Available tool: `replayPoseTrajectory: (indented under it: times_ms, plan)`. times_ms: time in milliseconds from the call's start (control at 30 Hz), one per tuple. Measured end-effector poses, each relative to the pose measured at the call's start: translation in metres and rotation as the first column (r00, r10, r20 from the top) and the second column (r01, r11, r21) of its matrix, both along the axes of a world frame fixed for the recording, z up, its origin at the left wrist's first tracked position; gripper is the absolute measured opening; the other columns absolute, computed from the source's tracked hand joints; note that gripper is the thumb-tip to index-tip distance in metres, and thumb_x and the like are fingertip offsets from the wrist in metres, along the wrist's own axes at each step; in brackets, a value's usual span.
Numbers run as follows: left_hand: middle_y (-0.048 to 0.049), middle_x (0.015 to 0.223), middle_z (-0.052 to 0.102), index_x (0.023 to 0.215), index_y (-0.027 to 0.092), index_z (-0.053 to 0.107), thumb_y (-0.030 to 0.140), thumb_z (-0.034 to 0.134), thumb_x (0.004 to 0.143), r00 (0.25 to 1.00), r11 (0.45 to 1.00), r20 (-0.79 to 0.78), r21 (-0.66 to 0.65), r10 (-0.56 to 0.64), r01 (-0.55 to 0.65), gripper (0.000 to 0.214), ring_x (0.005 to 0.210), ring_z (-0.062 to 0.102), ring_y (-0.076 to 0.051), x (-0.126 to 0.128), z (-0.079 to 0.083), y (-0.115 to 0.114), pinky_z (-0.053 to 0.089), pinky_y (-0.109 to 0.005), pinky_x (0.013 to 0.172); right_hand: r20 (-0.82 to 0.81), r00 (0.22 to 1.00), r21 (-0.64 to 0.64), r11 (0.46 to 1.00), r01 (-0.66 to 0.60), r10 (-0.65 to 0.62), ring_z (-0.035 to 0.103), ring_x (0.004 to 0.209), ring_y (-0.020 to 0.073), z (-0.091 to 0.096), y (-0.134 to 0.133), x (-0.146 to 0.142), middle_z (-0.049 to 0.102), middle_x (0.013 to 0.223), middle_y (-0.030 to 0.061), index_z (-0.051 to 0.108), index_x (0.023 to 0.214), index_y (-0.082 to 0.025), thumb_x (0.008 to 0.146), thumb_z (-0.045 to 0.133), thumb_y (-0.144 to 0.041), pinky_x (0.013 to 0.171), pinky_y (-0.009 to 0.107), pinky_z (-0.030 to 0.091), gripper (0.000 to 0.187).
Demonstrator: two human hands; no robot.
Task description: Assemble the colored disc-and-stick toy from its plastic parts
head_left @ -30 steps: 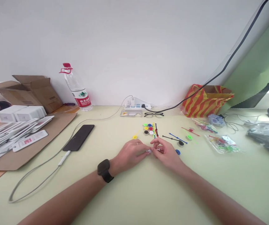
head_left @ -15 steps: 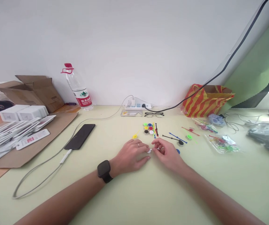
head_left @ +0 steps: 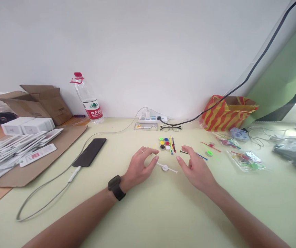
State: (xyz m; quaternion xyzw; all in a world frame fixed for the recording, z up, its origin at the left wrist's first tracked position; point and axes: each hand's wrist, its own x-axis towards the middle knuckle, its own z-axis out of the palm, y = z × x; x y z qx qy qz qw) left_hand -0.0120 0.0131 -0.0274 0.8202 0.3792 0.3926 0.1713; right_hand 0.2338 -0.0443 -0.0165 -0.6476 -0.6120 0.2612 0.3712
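Note:
A small white disc with a thin white stick across it (head_left: 165, 167) lies on the table between my hands. My left hand (head_left: 142, 165) is just left of it, thumb and fingers apart, holding nothing. To its right hovers my right hand (head_left: 198, 168), also open and without anything in it. Beyond them sit small round pieces in several colours, among them a black one (head_left: 162, 147) and a white one (head_left: 168, 147). Thin coloured sticks (head_left: 172, 145) lie beside these. My right fingers partly cover a black stick and a blue stick (head_left: 202, 156). A green disc (head_left: 209, 153) is farther right.
Eyeglasses (head_left: 170, 128), a clear case (head_left: 146, 126) and a power strip (head_left: 151, 119) are near the wall. At left are a phone (head_left: 90, 152) on a cable, a bottle (head_left: 92, 103) and a cardboard box (head_left: 38, 105). A striped bag (head_left: 222, 115) and plastic packets (head_left: 246, 161) stand right.
Both hands have let go of the white disc and stick and moved apart, fingers opening. The white piece now lies uncovered on the table. The view has shifted slightly.

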Motion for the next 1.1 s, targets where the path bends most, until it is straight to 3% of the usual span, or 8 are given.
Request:
replayPoseTrajectory:
  times_ms: [67, 133, 167, 300, 533, 733, 900, 1100]
  plan:
    - [-0.0041, 0.105, 0.073, 0.11, 0.026, 0.068, 0.031, 0.053, 0.104, 0.999, 0.999, 0.027, 0.007, 0.031, -0.031, 0.017, 0.106, 0.065, -0.023, 0.0, 0.0, 0.0, 0.053, -0.039, 0.093, -0.222, 0.958, -0.163, 0.962, -0.221, 0.183, 0.044, 0.049, 0.0153, 0.008, -0.011, 0.003, 0.074, 0.086, 0.0049, 0.051, 0.142, -0.027, 0.093, 0.054, -0.067, 0.054, 0.031, 0.042, 0.063]
    - [-0.004, 0.105, 0.074, 0.109, 0.025, 0.068, 0.03, 0.052, 0.105, 0.998, 0.999, 0.046, 0.01, 0.042, -0.042, 0.017, 0.104, 0.064, -0.023, 0.0, 0.001, 0.0, 0.053, -0.039, 0.092, -0.514, 0.766, -0.226, 0.801, -0.555, 0.386, 0.036, 0.042, 0.0142, 0.016, -0.018, 0.006, 0.062, 0.061, -0.0013, 0.055, 0.141, -0.024, 0.091, 0.05, -0.073, 0.047, 0.029, 0.033, 0.07]
    - [-0.004, 0.105, 0.074, 0.108, 0.025, 0.067, 0.03, 0.052, 0.105, 0.998, 0.999, 0.05, 0.012, 0.044, -0.045, 0.016, 0.104, 0.064, -0.023, 0.0, 0.002, 0.0, 0.052, -0.039, 0.092, -0.609, 0.69, -0.191, 0.771, -0.607, 0.392, 0.031, 0.042, 0.0134, 0.019, -0.019, 0.007, 0.052, 0.054, -0.0044, 0.057, 0.139, -0.023, 0.091, 0.05, -0.074, 0.045, 0.028, 0.029, 0.07]
    - [-0.0037, 0.104, 0.073, 0.109, 0.025, 0.067, 0.029, 0.053, 0.105, 0.998, 0.999, 0.044, 0.018, 0.036, -0.037, 0.015, 0.105, 0.063, -0.022, 0.0, 0.003, -0.001, 0.051, -0.039, 0.093, -0.696, 0.685, -0.131, 0.899, -0.417, 0.216, 0.021, 0.051, 0.0117, 0.023, -0.009, 0.004, 0.036, 0.058, -0.007, 0.066, 0.121, -0.024, 0.094, 0.059, -0.062, 0.049, 0.026, 0.018, 0.047]
    - [-0.0039, 0.1, 0.072, 0.11, 0.025, 0.068, 0.026, 0.057, 0.102, 0.999, 0.998, 0.021, 0.039, 0.04, -0.041, 0.013, 0.108, 0.06, -0.024, 0.0, 0.0, 0.001, 0.051, -0.04, 0.094, -0.513, 0.84, -0.067, 0.968, -0.242, 0.174, 0.033, 0.056, 0.012, 0.019, 0.011, 0.023, 0.041, 0.063, -0.0051, 0.069, 0.106, -0.023, 0.092, 0.065, -0.062, 0.052, 0.026, 0.026, 0.042]
    - [-0.004, 0.106, 0.072, 0.107, 0.026, 0.069, 0.027, 0.058, 0.101, 0.993, 0.994, 0.042, 0.008, 0.11, -0.11, 0.013, 0.112, 0.058, -0.026, -0.001, -0.003, 0.009, 0.049, -0.043, 0.098, -0.048, 0.99, 0.039, 0.99, -0.134, 0.136, 0.044, 0.058, 0.0157, 0.017, 0.031, 0.071, 0.049, 0.063, -0.0018, 0.068, 0.092, -0.022, 0.093, 0.06, -0.064, 0.055, 0.03, 0.034, 0.042]
    - [-0.0042, 0.114, 0.071, 0.109, 0.028, 0.07, 0.033, 0.056, 0.101, 0.981, 0.979, 0.059, -0.099, 0.183, -0.177, 0.016, 0.116, 0.057, -0.027, -0.004, -0.007, 0.016, 0.05, -0.042, 0.094, 0.364, 0.928, 0.054, 0.993, -0.1, 0.073, 0.054, 0.064, 0.0208, 0.004, 0.042, 0.099, 0.057, 0.062, 0.0011, 0.066, 0.084, -0.025, 0.095, 0.054, -0.049, 0.058, 0.032, 0.036, 0.029]
    - [-0.0064, 0.122, 0.069, 0.112, 0.026, 0.069, 0.044, 0.046, 0.105, 0.967, 0.945, 0.087, -0.252, 0.239, -0.211, 0.03, 0.116, 0.059, -0.027, -0.007, -0.014, 0.027, 0.05, -0.042, 0.092, 0.447, 0.886, 0.034, 0.988, -0.15, 0.119, 0.057, 0.069, 0.0221, 0.0, 0.044, 0.107, 0.062, 0.069, 0.0025, 0.062, 0.078, -0.026, 0.1, 0.045, -0.054, 0.066, 0.033, 0.041, 0.04]
